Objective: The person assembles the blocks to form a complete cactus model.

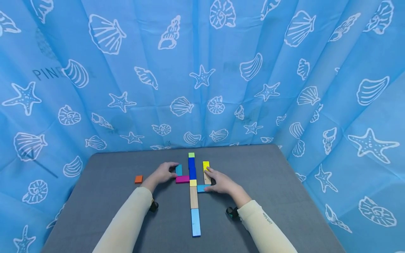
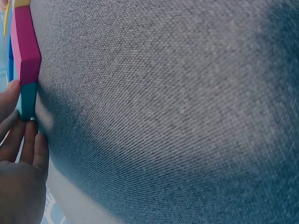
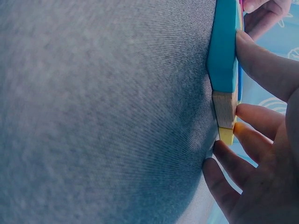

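Coloured blocks lie flat on a grey cloth in a branching figure. Its upright line has a green block (image 1: 191, 155), dark blue block (image 1: 192, 168), small pale yellow block (image 1: 193, 182), plain wooden block (image 1: 194, 197) and light blue block (image 1: 195, 222). A magenta block (image 1: 182, 179) branches left, with a teal block (image 1: 178, 170) above its outer end. My left hand (image 1: 162, 173) touches around these two, fingers extended along the teal one. On the right, a blue block (image 1: 201, 188) meets a wooden block (image 1: 207, 179) and yellow block (image 1: 206, 164). My right hand (image 1: 222, 182) rests spread there, thumb on the blue block.
An orange block (image 1: 138, 179) lies apart on the grey table (image 1: 107, 207), left of my left hand. A blue curtain (image 1: 202, 116) with white shell prints hangs behind the table and along its sides.
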A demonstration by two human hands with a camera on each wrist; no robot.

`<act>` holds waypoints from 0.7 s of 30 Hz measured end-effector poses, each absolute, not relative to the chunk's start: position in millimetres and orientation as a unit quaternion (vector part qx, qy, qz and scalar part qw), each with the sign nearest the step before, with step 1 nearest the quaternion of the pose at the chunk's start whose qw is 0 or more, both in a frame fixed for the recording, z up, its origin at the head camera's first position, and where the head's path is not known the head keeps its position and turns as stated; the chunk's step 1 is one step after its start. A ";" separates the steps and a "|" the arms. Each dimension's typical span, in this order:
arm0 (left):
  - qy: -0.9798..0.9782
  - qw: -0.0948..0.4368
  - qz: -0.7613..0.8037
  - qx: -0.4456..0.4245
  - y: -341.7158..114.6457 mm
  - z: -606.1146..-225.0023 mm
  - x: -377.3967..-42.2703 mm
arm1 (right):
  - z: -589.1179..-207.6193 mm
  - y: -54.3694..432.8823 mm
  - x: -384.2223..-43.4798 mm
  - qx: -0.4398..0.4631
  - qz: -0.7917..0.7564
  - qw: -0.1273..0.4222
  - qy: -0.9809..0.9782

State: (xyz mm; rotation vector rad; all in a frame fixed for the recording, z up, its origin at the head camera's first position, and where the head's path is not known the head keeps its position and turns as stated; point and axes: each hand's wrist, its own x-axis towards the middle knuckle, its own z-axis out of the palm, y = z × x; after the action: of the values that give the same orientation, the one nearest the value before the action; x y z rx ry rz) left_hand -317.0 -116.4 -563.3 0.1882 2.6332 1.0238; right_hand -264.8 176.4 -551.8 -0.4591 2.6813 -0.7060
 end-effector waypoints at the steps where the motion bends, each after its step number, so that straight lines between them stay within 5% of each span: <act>1: 0.919 0.153 0.358 0.067 -116.8 -563.5 -316.9 | -551.7 176.1 -264.9 -0.161 -0.247 0.166 0.941; 21: 0.881 -0.021 0.460 0.106 -166.9 -565.8 -278.3 | -551.6 177.4 -264.7 -0.166 -0.258 0.163 0.938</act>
State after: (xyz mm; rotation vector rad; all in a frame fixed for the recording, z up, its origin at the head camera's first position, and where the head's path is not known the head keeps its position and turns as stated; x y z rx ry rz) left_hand -278.3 -166.9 -565.8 0.3369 2.8070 1.4641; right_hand -264.7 177.4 -551.6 -0.4748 2.6735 -0.7363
